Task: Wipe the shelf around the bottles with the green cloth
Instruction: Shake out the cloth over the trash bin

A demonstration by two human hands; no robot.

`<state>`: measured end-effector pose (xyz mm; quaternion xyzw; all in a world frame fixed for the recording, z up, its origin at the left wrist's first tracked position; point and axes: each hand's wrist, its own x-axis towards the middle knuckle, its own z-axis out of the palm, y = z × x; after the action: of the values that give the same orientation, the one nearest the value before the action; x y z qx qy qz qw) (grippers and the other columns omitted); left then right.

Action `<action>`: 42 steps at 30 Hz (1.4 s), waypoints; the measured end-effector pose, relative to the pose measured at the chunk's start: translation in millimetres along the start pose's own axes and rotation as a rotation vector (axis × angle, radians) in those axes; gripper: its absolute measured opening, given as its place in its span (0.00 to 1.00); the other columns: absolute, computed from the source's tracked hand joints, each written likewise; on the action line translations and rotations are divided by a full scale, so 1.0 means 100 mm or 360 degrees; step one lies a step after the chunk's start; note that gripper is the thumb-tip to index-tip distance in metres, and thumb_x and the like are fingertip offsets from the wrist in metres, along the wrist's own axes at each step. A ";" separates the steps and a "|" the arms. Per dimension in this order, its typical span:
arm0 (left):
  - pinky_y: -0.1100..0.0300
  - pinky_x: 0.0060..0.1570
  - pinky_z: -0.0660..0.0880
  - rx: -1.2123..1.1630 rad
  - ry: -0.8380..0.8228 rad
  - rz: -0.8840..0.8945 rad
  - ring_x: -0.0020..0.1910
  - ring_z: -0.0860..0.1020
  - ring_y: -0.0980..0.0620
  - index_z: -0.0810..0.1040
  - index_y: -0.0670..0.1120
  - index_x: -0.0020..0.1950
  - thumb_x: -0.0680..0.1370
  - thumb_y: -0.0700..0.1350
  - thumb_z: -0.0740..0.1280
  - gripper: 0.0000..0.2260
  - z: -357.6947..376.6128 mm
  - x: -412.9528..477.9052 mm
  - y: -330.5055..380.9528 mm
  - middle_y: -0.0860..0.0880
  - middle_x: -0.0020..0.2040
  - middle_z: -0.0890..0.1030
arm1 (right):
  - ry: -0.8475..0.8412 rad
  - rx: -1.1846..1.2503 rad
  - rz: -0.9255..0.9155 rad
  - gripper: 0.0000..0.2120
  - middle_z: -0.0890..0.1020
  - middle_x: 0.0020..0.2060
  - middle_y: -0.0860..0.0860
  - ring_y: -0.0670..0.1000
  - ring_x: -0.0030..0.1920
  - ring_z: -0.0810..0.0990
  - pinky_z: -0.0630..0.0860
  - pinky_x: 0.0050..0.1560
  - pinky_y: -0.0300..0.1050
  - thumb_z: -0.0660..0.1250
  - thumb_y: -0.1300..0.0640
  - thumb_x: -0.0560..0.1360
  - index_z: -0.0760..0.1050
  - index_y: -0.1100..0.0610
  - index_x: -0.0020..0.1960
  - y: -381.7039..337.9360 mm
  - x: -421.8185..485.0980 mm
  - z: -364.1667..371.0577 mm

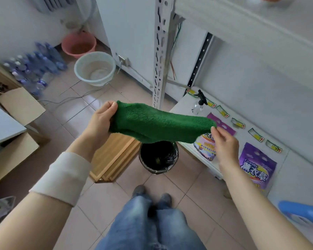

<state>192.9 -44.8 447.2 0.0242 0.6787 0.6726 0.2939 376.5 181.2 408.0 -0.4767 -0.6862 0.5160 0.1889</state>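
my left hand (102, 118) and right hand (224, 141) pinch the green cloth (157, 123) taut above the bin (158, 156); spray bottle (199, 103) on the shelf (184, 105) at two o'clock.

- The green cloth (157, 123), dark and fluffy, is hanging stretched in mid-air at frame centre, with the left hand (99, 120) and right hand (224, 143) pinching its ends.
- The white shelf (183, 107) is running along the right side.
- A clear spray bottle (198, 105) is standing upright on the shelf, right of centre.
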 end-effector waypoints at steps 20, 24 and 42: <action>0.45 0.58 0.72 -0.0345 -0.0788 -0.0507 0.54 0.81 0.41 0.77 0.45 0.57 0.71 0.70 0.45 0.36 -0.13 -0.26 0.81 0.42 0.54 0.83 | -0.1334 0.1124 0.0392 0.42 0.76 0.63 0.57 0.57 0.64 0.74 0.74 0.60 0.56 0.70 0.32 0.58 0.73 0.55 0.64 -0.85 -0.25 -0.12; 0.52 0.50 0.79 -0.0285 -0.0885 -0.0517 0.54 0.81 0.43 0.83 0.43 0.53 0.63 0.65 0.69 0.29 -0.25 -0.22 0.73 0.41 0.54 0.83 | -0.1202 0.0878 0.0460 0.45 0.77 0.62 0.58 0.57 0.64 0.74 0.66 0.67 0.58 0.77 0.37 0.55 0.72 0.61 0.63 -0.75 -0.15 -0.17; 0.54 0.46 0.80 -0.0133 -0.1160 0.0177 0.52 0.82 0.44 0.82 0.44 0.51 0.56 0.41 0.80 0.24 -0.21 -0.17 1.40 0.43 0.51 0.84 | -0.0917 0.0733 -0.0285 0.33 0.86 0.42 0.50 0.49 0.45 0.84 0.81 0.45 0.41 0.82 0.43 0.42 0.83 0.55 0.45 -1.38 -0.08 -0.67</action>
<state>147.5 -57.8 581.5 0.2870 0.4989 0.6620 0.4800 367.4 207.6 558.8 -0.1952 -0.6161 0.7511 0.1348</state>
